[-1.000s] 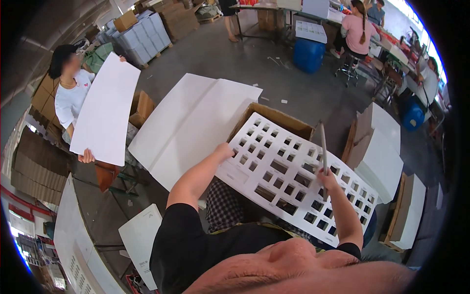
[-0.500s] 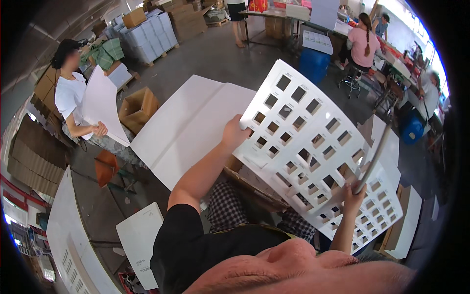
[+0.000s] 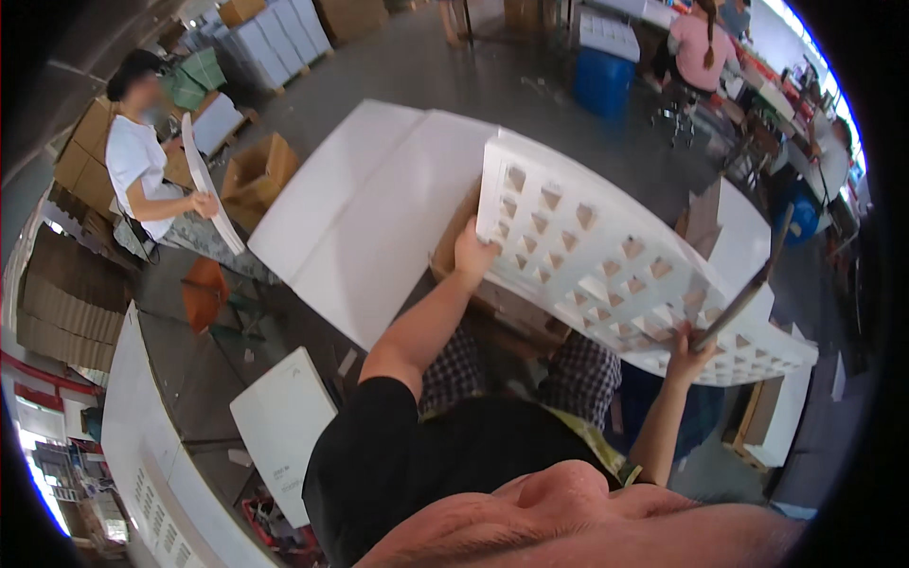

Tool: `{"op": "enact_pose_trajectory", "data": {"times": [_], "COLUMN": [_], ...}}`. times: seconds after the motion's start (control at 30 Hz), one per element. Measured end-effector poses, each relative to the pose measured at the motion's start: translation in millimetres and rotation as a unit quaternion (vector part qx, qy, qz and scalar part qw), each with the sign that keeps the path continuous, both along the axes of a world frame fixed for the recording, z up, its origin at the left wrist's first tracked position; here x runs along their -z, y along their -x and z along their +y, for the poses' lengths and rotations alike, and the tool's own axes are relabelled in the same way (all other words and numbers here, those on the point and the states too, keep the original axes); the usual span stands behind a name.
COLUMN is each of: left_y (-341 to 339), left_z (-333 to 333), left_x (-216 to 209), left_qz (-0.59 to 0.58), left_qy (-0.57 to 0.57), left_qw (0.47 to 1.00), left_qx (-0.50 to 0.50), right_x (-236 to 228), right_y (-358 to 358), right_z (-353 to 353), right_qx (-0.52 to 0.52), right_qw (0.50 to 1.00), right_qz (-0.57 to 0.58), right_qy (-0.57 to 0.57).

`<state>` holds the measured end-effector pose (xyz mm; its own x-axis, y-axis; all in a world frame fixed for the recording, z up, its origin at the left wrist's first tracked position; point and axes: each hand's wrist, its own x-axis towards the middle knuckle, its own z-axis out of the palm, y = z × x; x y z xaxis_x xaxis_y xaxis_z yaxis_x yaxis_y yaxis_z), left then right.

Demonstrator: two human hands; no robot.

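A large white cardboard sheet (image 3: pixel 606 248) with rows of small rectangular cut-outs spans both my hands, tilted and slightly bowed. My left hand (image 3: pixel 475 251) is closed on its left edge, the fingers partly behind it. My right hand (image 3: pixel 691 355) grips the sheet near its right part. Close to that hand a narrow grey-brown strip (image 3: pixel 743 298) slants up to the right; whether it belongs to the sheet, I cannot tell. Beneath the sheet, in front of my knees, stands an open brown carton (image 3: pixel 516 317), partly hidden. Its wide white flap (image 3: pixel 365 204) spreads to the left.
A white flat box (image 3: pixel 284 426) lies at my left, near a white table (image 3: pixel 142 407). On the left a co-worker (image 3: pixel 142 170) holds a white board (image 3: pixel 208 185) beside another open carton (image 3: pixel 260 175). A blue drum (image 3: pixel 603 83) stands far right of centre.
The cut-out sheet has tipped flatter, its upper left end lower, with both hands still on it. My view has shifted. The co-worker's board has turned almost edge-on.
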<state>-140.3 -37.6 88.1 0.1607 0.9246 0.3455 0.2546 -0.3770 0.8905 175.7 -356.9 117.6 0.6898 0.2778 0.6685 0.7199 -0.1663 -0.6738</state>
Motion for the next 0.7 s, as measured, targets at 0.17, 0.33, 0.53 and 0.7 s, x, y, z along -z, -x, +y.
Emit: {"op": "enact_pose_trajectory", "data": {"times": [0.17,0.33,0.53,0.7], "left_y": [7.9,24.1,55.3,65.2], "left_z": [11.6,45.9,108.3,113.7], "left_x": [8.5,-22.6,5.1,42.2], "left_qz": [0.055,0.016,0.02,0.006], "left_qy": [0.005,-0.011,0.033,0.074], "left_qw": [0.998,0.998,0.994,0.993], "left_qx": [-0.005,-0.061,-0.103,-0.097], "right_x": [-7.5,-6.3,15.3,-2.3], "right_y": [13.1,36.8,66.2,88.3], "right_z": [18.9,55.5,101.9,124.6], "right_qx": [-0.023,-0.053,-0.044,0.011], "right_qw": [1.0,0.996,0.998,0.98], "right_qz": [-0.004,0.023,0.001,-0.184], "right_qy": [0.002,-0.075,0.045,0.071]}}
